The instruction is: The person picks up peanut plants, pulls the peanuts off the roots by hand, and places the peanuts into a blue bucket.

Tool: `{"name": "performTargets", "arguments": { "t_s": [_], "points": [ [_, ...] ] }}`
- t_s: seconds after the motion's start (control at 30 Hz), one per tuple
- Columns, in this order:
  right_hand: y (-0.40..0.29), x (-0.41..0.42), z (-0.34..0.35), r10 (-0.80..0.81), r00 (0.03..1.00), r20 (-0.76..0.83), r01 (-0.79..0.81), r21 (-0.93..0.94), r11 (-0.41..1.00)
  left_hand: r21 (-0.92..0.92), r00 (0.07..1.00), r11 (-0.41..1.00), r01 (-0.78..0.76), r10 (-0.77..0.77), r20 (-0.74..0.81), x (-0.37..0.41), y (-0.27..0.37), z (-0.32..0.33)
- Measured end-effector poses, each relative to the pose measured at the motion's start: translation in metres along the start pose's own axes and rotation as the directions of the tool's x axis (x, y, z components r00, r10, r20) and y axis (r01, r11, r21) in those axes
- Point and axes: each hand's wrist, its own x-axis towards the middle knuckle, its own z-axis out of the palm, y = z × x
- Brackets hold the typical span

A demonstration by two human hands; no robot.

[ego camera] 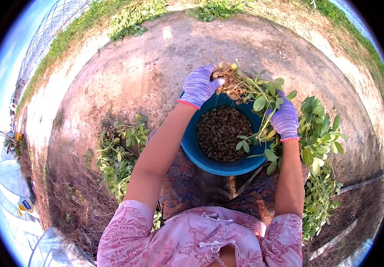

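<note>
My left hand (201,85), in a purple-and-white knit glove, grips the root end of an uprooted peanut plant (260,96). Pale pods (234,95) and tangled roots (230,78) show beside its thumb. The leafy stems run right into my right hand (284,116), gloved the same way, which is closed around them. Below the plant, between my knees, stands a blue plastic tub (223,171). Many loose peanuts in their shells (223,133) lie in it, brown and soil-coloured. Some leaves hang over the tub's right rim.
Pulled peanut plants lie in a heap (122,150) at my left and another (320,197) at my right. More green plants (128,20) lie ahead on the bare packed soil (122,80). Dry plant litter (75,200) covers the ground at lower left. Hoop-frame greenhouses (13,180) stand at far left.
</note>
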Motion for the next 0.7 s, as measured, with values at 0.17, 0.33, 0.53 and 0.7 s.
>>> {"name": "performTargets", "arguments": {
  "t_s": [0.17, 0.33, 0.53, 0.7],
  "points": [
    [0.004, 0.001, 0.000, 0.032, 0.999, 0.015, -0.032, -0.003, 0.999, -0.174, 0.985, 0.979, 0.108, -0.082, 0.150, 0.007, -0.018, -0.001],
    [0.006, 0.001, 0.001, 0.007, 1.000, -0.005, -0.007, 0.062, 0.998, -0.821, 0.916, 0.411, 0.396, -0.236, 0.324, 0.008, -0.032, -0.025],
    [-0.007, -0.005, 0.000, -0.034, 0.999, 0.012, 0.035, -0.129, 0.991, -0.397, 0.983, 0.907, -0.138, 0.077, -0.165, 0.013, -0.023, -0.005],
    [-0.021, -0.011, -0.007, -0.066, 0.996, 0.055, 0.076, -0.204, 0.976, -0.086, 0.974, 0.992, -0.091, 0.107, 0.201, 0.013, -0.027, 0.009]
  ]
}}
